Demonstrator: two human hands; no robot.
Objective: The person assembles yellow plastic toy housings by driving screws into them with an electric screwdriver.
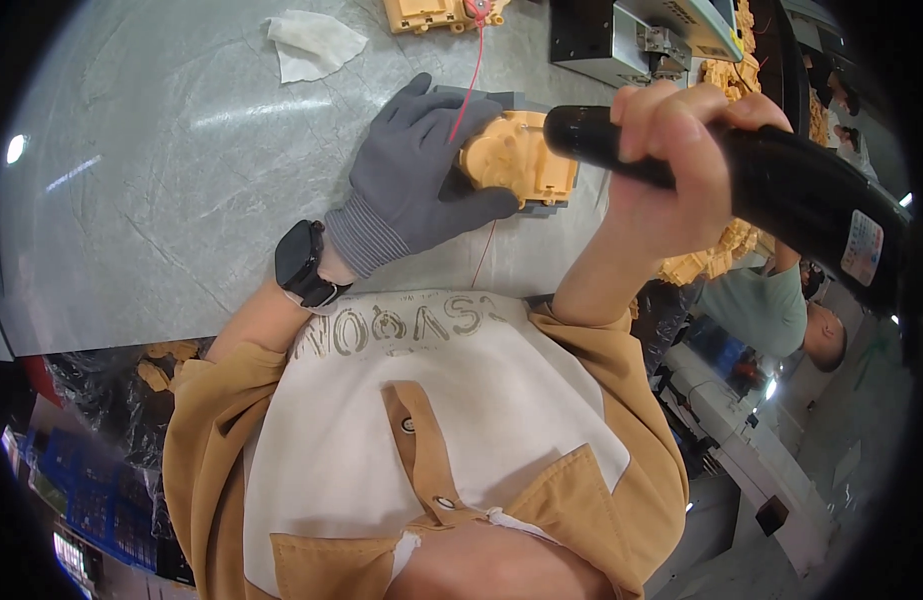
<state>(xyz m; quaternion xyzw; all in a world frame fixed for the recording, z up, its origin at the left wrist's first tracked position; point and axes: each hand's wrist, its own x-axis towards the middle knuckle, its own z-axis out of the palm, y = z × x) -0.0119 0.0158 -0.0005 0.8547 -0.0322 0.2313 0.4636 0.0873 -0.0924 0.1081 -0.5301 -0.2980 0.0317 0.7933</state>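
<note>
Holding the orange plastic part [529, 150] down on the table [181, 200], your left hand [401, 165], in a grey knitted glove, has its thumb along the near edge and its forefinger at the far edge, so the part sits gripped between them. Beneath it you have a grey block [547, 211], whose edges show around the part. Your right hand [681, 140], bare, is closed around a long black tool [811, 180] with a rounded end. That end overlaps the right side of the part from this view; you cannot tell here whether the two touch. A thin red cord [473, 80] runs down to your gloved fingers from a red piece [478, 10] by a second orange part [421, 14] at the table's far side. You wear a black watch [299, 262] on your left wrist. Well apart from your left hand, a white cloth [314, 45] lies crumpled on the table. To your right are a boxy machine [601, 45], a heap of orange parts [706, 258] and another person [751, 305] in a pale green top. To your lower left is black plastic sheeting [111, 400], with orange pieces [159, 372] beside it.
</note>
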